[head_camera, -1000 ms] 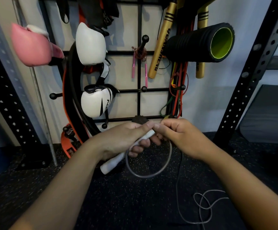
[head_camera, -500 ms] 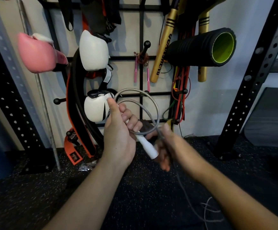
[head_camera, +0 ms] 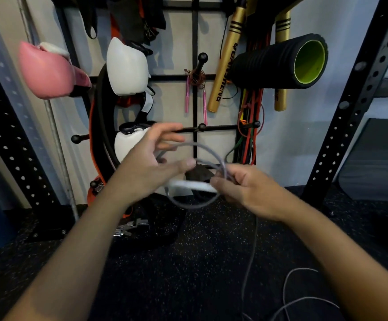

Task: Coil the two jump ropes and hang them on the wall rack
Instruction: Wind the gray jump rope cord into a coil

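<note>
While the right hand (head_camera: 246, 191) pinches the white handle (head_camera: 193, 185) and the grey jump rope (head_camera: 197, 174) coiled in a loop before the wall rack (head_camera: 195, 100), the left hand (head_camera: 151, 165) is spread open beside the loop, fingers blurred; the rope's loose end trails onto the dark floor (head_camera: 188, 262), and a pink-handled rope (head_camera: 196, 89) hangs coiled on a rack peg

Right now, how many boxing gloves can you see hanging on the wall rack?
3: a pink boxing glove at the far left, a white boxing glove to its right, and another white glove below that one, partly behind the left hand. More may be hidden.
</note>
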{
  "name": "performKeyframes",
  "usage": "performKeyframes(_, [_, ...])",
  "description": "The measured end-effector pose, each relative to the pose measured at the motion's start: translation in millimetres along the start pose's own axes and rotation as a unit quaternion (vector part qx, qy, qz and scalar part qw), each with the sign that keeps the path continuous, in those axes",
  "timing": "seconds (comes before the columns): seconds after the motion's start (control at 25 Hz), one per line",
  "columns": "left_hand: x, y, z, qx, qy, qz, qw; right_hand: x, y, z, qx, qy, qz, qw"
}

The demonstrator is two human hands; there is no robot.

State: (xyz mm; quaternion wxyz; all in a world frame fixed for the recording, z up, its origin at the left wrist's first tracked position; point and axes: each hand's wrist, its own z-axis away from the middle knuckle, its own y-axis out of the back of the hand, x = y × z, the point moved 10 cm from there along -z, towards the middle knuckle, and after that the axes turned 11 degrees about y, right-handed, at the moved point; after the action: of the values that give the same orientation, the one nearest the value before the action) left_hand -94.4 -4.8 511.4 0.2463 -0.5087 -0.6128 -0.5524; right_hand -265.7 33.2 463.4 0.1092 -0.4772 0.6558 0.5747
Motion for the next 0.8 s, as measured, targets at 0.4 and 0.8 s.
performKeyframes(0.4, [-13,-87,24,-0.267,0.121,-0.131,0.947,-14,8,11,-0.032,0.023,-0.033,0.999])
performKeyframes(0.8, [-9,-68,19,-0.208,0.099,0.069,0.971,-5,35,10,0.117,0.003,-0.106,0.987])
